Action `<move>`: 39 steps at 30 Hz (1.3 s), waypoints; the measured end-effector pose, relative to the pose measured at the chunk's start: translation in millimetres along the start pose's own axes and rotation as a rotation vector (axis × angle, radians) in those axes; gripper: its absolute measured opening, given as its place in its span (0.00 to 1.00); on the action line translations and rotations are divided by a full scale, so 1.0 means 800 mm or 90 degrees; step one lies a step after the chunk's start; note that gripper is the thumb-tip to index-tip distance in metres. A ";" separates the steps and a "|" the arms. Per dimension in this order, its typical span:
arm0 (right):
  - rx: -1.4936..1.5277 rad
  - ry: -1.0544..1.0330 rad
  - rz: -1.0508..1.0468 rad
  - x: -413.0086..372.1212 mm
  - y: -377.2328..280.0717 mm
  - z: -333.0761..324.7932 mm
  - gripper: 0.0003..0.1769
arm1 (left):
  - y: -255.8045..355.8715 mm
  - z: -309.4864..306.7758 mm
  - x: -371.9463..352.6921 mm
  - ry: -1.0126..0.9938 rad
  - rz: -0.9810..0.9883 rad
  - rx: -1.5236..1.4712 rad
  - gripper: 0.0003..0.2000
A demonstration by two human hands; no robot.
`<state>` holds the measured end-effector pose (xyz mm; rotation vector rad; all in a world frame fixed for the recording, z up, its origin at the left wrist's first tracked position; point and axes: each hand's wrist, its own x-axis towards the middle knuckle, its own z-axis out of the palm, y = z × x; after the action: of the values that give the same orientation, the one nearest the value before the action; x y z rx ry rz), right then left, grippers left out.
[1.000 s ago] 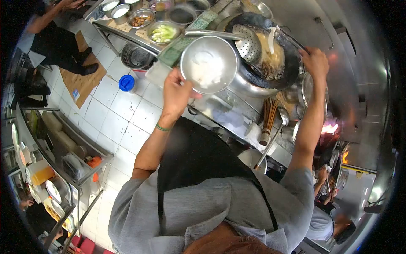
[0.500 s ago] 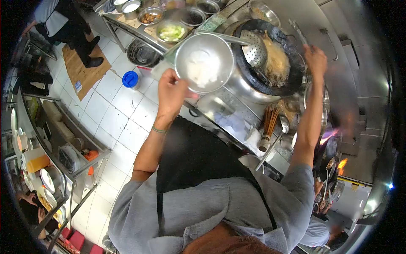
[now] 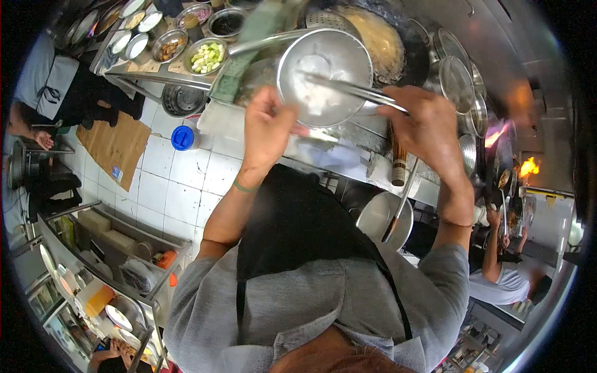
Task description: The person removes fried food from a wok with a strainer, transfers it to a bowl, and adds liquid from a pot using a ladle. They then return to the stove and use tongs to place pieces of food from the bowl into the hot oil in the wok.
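My left hand grips the left rim of a round metal bowl, which holds a white, pasty-looking mass. My right hand is closed around a pair of metal tongs whose tips reach into the bowl over the white contents. Just beyond the bowl, a dark wok contains bubbling, foamy golden oil. A perforated skimmer rests at the wok's left side, its long handle pointing left behind the bowl.
Chopped green vegetables fill a bowl on the left-hand counter. A bamboo brush and a ladle handle are below my right hand. Several strainers stand at right, near burner flames and a co-worker.
My right hand has come from the wok's right side down and left to the bowl, bringing the tongs into it. The view has shifted, so the wok sits higher.
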<state>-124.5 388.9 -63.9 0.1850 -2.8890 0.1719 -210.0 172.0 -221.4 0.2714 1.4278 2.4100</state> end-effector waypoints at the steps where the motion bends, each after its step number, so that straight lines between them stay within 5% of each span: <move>1: -0.002 0.023 0.021 -0.005 0.004 -0.013 0.12 | -0.005 -0.001 0.003 -0.003 -0.003 0.003 0.04; 7: -0.015 0.173 0.222 -0.037 0.058 -0.062 0.14 | -0.020 -0.021 0.007 0.079 -0.051 -0.008 0.04; 14: -0.212 -0.036 0.394 -0.024 0.182 0.043 0.23 | -0.023 -0.044 0.000 0.084 -0.027 -0.017 0.03; 17: -0.226 0.008 0.421 -0.026 0.218 0.075 0.24 | -0.013 -0.040 -0.007 0.104 -0.014 0.002 0.03; 20: -0.168 0.100 0.300 -0.030 0.200 0.031 0.22 | -0.005 -0.046 -0.014 0.103 -0.025 0.001 0.04; 22: -0.023 0.049 0.323 -0.018 0.120 -0.024 0.19 | 0.001 -0.042 -0.018 0.110 -0.025 -0.020 0.04; 25: -0.007 0.042 0.030 -0.018 0.067 -0.041 0.15 | 0.004 -0.029 -0.018 0.085 -0.010 -0.024 0.05; 31: -0.042 -0.073 -0.028 -0.007 -0.017 0.005 0.13 | 0.013 0.003 -0.020 0.023 0.020 0.031 0.07; 39: -0.011 0.082 0.077 -0.016 0.007 -0.045 0.13 | -0.006 -0.025 -0.010 0.058 -0.010 0.013 0.06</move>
<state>-104.8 400.7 -33.2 -0.0038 -2.7724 0.1744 -207.8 155.1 -235.5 0.1557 1.4888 2.4240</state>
